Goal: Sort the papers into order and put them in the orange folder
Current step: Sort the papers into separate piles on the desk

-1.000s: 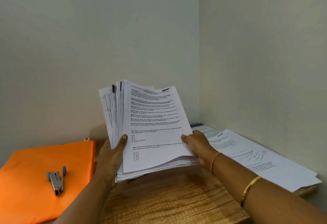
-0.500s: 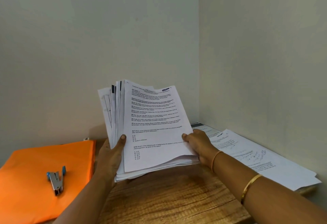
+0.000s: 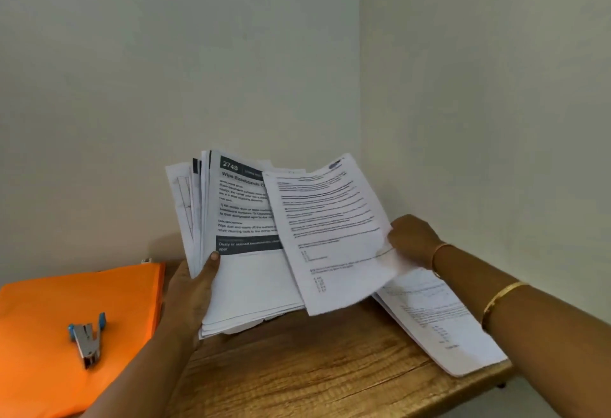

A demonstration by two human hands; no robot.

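My left hand (image 3: 193,288) grips a fanned stack of printed papers (image 3: 244,272) above the wooden table, thumb on its front; the top page has a dark header reading 2748. My right hand (image 3: 411,240) pinches the right edge of a single printed sheet (image 3: 334,236), held tilted to the right of the stack and overlapping it. A second pile of papers (image 3: 443,325) lies flat on the table's right side, under my right forearm. The orange folder (image 3: 79,298) lies shut on the left.
A small metal stapler (image 3: 86,338) with blue ends lies on the orange folder. The wooden table (image 3: 297,368) stands in a corner, with walls close behind and to the right. Its right front edge shows near the flat pile.
My right hand has pulled the front sheet off the stack and carried it to the right, baring the 2748 page. The left hand holds the stack in the same place.
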